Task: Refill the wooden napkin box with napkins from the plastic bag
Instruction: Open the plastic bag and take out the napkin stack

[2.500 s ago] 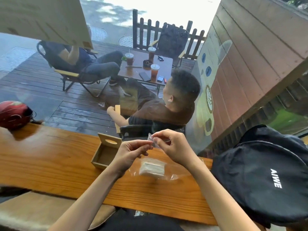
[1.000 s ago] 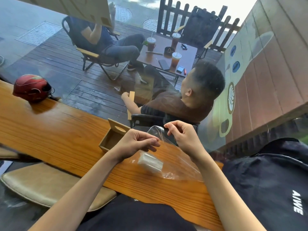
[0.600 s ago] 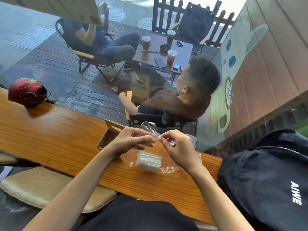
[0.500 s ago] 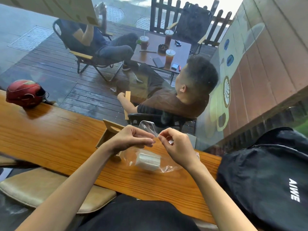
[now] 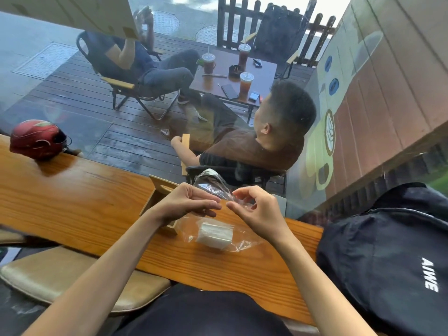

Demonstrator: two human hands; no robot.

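Observation:
A clear plastic bag lies on the wooden counter, with a stack of white napkins inside it. Its crumpled open end stands up between my hands. My left hand pinches that end from the left. From the right, my right hand holds the plastic loosely in curled fingers. The wooden napkin box sits just behind my left hand with its lid tipped up. My left hand hides most of the box, so its inside cannot be seen.
A black backpack fills the counter's right end, close to my right forearm. A red helmet rests at the far left. A window runs along the counter's far edge, with people seated outside. A tan stool stands below.
My fingertips have drawn slightly apart at the bag's mouth, after pinching it together half a second ago. The napkin stack and the box have stayed in place.

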